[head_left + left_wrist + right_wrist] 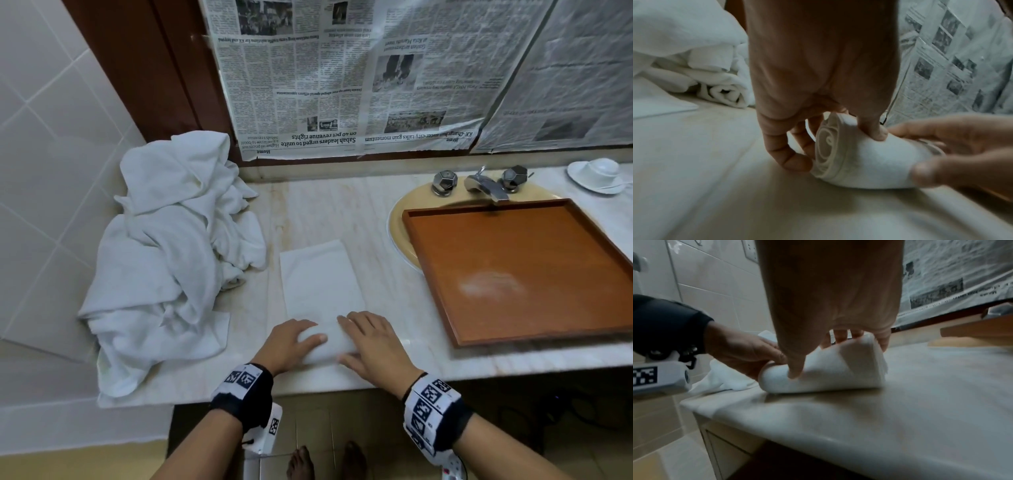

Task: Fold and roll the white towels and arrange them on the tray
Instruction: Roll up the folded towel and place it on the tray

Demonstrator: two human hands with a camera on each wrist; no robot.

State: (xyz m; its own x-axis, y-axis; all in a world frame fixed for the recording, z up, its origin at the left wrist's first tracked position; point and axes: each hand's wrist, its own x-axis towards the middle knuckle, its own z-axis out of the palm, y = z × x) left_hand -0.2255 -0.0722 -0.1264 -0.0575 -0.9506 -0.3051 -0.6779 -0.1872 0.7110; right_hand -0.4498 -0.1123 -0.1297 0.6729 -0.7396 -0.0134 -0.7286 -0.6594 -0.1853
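A folded white towel lies as a long strip (320,281) on the marble counter, and its near end is wound into a roll (330,346). My left hand (298,337) grips the roll's left end, thumb on top and fingers curled over the far side. The left wrist view shows the spiral end of the roll (828,146) under that hand (836,148). My right hand (366,339) grips the right end the same way, with its thumb pressing into the roll (828,374) in the right wrist view. The brown wooden tray (507,267) sits to the right over the sink.
A heap of crumpled white towels (171,246) fills the counter's left side against the tiled wall. The faucet (483,185) and a white cup on a saucer (596,174) stand behind the tray. Newspaper (359,78) covers the wall behind. The counter's front edge (308,387) lies just below my wrists.
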